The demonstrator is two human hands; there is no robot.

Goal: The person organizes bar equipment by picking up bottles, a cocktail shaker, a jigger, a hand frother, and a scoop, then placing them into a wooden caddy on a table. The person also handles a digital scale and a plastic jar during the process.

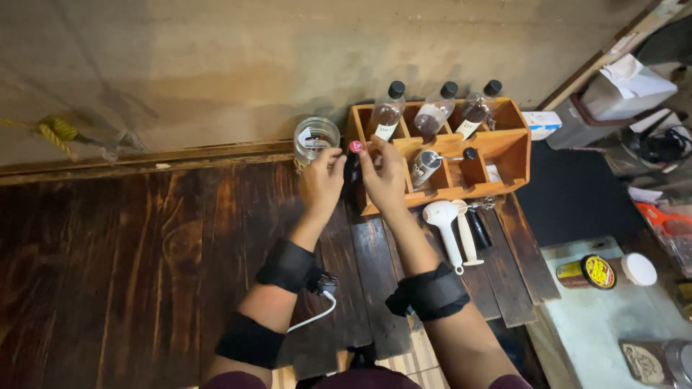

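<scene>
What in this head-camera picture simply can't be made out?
- Dark item with a pink cap: body hidden between the left hand and right hand.
- Three bottles in the wooden rack: contents unclear, too small.
- Grey container: cut off by the bottom right corner.

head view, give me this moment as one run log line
left hand: on dark bottle | right hand: at its pink cap | glass jar: left of bottle | wooden rack: three capped bottles at back

- Left hand [322,178] and right hand [384,173] meet at a dark bottle [352,167] with a pink cap [355,146].
- Glass jar [316,137] just beside the left hand.
- Wooden rack [504,148] holds three black-capped bottles [432,114].
- White tool [447,223] lies on the dark table [144,274].
</scene>
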